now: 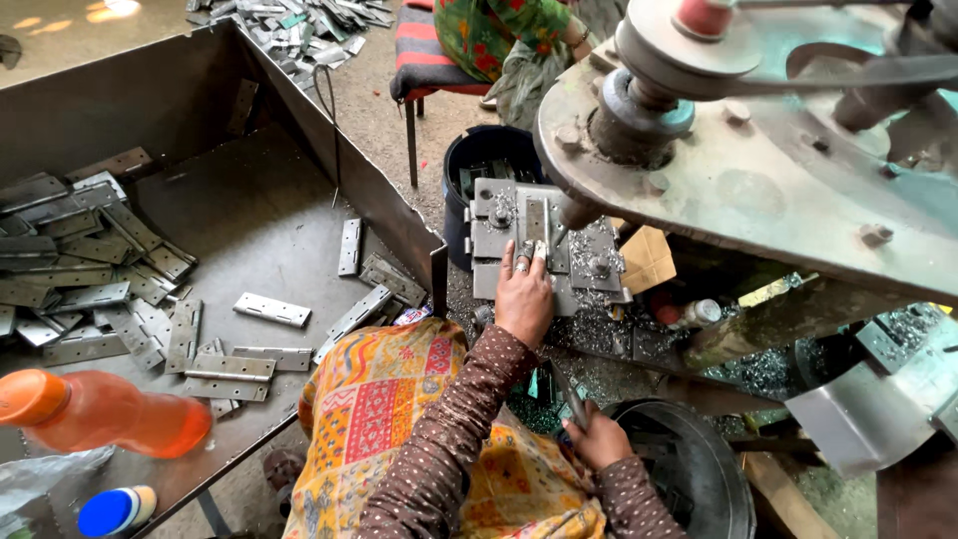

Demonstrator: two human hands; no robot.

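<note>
My left hand (523,297) flat, fingers pressing one hinge plate (536,224) on the jig (499,240); right hand (597,439) closed around one metal strip (567,391); two bottles: orange (100,411), blue-capped (117,510).

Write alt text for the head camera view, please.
The left hand presses a metal strip onto a drill press fixture. The right hand holds another strip over a round bin; hinge plates fill a tray.
</note>
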